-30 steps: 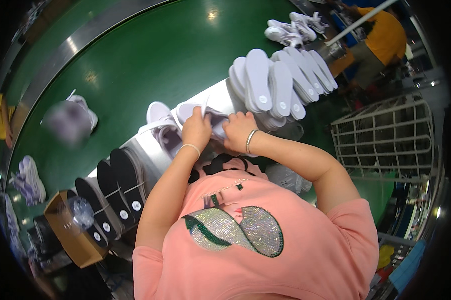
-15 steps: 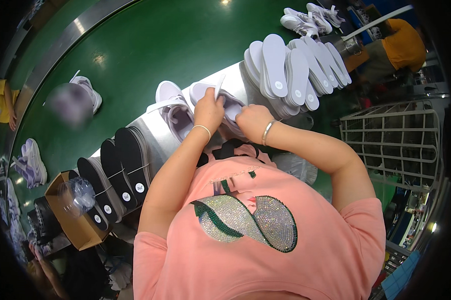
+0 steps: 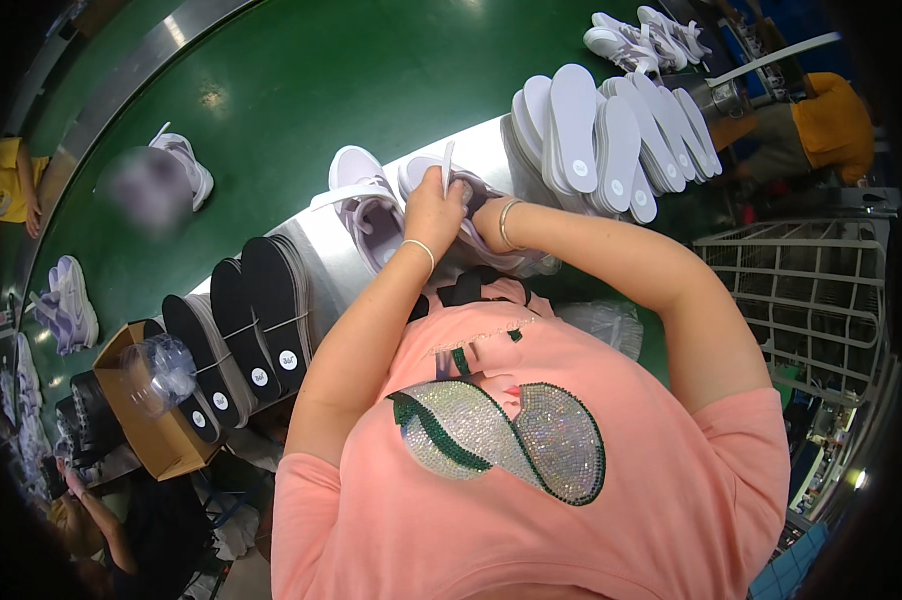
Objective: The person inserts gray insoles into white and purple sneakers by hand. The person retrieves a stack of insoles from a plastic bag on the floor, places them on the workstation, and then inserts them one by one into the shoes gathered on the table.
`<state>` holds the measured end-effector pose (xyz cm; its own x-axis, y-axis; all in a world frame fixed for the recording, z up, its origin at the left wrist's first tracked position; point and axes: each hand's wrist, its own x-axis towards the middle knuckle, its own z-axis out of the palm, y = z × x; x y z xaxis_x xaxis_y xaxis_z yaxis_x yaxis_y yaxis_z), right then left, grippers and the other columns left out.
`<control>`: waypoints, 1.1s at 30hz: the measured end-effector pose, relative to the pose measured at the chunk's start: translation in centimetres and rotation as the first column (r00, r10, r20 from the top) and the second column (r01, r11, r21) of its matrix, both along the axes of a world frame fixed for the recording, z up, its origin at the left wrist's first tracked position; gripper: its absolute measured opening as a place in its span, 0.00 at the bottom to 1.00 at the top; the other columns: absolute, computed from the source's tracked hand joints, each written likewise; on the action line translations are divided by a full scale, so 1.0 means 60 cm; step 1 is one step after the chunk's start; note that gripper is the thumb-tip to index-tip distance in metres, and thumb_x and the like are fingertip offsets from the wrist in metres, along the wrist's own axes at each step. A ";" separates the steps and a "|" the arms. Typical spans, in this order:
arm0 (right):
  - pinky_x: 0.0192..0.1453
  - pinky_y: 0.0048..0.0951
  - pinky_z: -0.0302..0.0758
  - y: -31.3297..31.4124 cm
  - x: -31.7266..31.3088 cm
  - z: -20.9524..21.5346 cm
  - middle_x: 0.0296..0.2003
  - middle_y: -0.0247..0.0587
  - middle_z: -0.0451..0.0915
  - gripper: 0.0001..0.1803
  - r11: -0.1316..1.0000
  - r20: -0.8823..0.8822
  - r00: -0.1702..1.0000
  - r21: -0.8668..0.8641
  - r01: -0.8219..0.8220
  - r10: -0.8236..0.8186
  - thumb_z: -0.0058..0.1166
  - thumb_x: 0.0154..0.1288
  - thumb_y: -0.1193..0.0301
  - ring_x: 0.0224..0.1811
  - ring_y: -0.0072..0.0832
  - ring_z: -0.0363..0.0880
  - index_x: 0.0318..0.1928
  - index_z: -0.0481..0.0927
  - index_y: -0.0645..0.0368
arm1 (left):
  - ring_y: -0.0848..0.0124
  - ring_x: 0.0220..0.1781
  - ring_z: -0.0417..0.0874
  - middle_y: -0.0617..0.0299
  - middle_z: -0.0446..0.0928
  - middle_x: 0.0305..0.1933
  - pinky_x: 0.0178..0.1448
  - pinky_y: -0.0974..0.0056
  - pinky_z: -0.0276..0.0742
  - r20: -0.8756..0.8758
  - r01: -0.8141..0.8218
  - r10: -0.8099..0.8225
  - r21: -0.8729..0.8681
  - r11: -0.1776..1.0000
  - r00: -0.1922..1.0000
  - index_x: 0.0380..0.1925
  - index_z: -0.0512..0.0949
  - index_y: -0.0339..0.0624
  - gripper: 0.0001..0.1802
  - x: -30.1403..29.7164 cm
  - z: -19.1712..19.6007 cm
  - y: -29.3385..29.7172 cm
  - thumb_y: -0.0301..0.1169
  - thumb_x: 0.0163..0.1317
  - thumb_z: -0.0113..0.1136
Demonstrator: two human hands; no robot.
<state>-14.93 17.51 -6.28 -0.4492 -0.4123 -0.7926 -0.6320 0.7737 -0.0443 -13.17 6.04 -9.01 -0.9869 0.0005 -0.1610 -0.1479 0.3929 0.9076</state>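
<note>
Both forearms reach forward, left hand (image 3: 434,205) and right hand (image 3: 478,215) closed together.

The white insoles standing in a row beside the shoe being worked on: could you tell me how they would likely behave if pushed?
The white insoles look thin and flat, so probably light and bendy. They lean overlapped on edge, so a push would likely topple the row.

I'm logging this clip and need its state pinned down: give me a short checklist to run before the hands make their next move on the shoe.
1. Left hand on the lilac sneaker: ok.
2. Right hand on the same sneaker: ok, fingers hidden.
3. White strip pinched in the left hand: ok.
4. Second sneaker lies apart, beside it: ok.
5. White insoles stacked nearby: ok.
6. Insole inside the shoe: cannot tell.
</note>
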 end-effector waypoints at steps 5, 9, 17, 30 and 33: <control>0.45 0.30 0.71 -0.019 0.007 0.036 0.38 0.48 0.77 0.14 0.996 -0.014 0.996 0.000 0.090 -0.090 0.46 0.52 0.68 0.42 0.36 0.76 0.37 0.79 0.59 | 0.49 0.37 0.75 0.43 0.74 0.32 0.40 0.56 0.68 0.021 0.010 -0.009 -0.061 0.998 1.000 0.34 0.69 0.34 0.13 0.002 -0.002 0.000 0.34 0.55 0.48; 0.45 0.28 0.71 -0.017 0.015 0.015 0.40 0.44 0.77 0.14 0.940 -0.139 0.931 -0.007 0.341 -0.339 0.48 0.52 0.69 0.43 0.33 0.76 0.40 0.78 0.58 | 0.44 0.34 0.74 0.39 0.73 0.28 0.39 0.50 0.67 -0.069 0.013 -0.018 -0.085 0.996 0.997 0.33 0.67 0.35 0.12 0.001 -0.010 0.000 0.34 0.55 0.48; 0.40 0.30 0.73 0.011 0.011 0.008 0.36 0.44 0.78 0.13 0.996 -0.041 0.999 0.090 -0.025 0.029 0.48 0.49 0.70 0.40 0.34 0.77 0.37 0.78 0.60 | 0.46 0.36 0.74 0.41 0.74 0.30 0.39 0.54 0.68 -0.021 0.029 -0.032 -0.130 0.991 0.999 0.35 0.68 0.36 0.12 0.003 -0.001 0.005 0.34 0.55 0.48; 0.53 0.41 0.62 0.057 0.025 0.037 0.35 0.49 0.77 0.20 0.909 0.272 0.921 -0.234 0.345 -0.279 0.48 0.51 0.63 0.38 0.35 0.76 0.42 0.73 0.62 | 0.54 0.30 0.78 0.45 0.75 0.25 0.35 0.57 0.70 0.011 0.022 -0.023 0.069 0.997 1.000 0.31 0.70 0.34 0.14 0.004 0.005 -0.003 0.36 0.56 0.48; 0.45 0.33 0.70 0.068 0.020 -0.009 0.37 0.48 0.76 0.23 0.275 0.717 0.430 -0.331 0.903 -0.548 0.49 0.55 0.57 0.38 0.31 0.75 0.44 0.73 0.63 | 0.66 0.27 0.77 0.54 0.75 0.23 0.33 0.64 0.70 0.061 0.076 -0.092 0.228 0.971 0.994 0.29 0.73 0.33 0.15 0.005 -0.015 -0.008 0.38 0.56 0.48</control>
<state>-13.73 21.56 -6.80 -0.5527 -0.4931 -0.6718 0.4274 0.5243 -0.7365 -12.86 5.58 -9.91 -0.9679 0.1269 -0.2170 -0.1904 0.1936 0.9624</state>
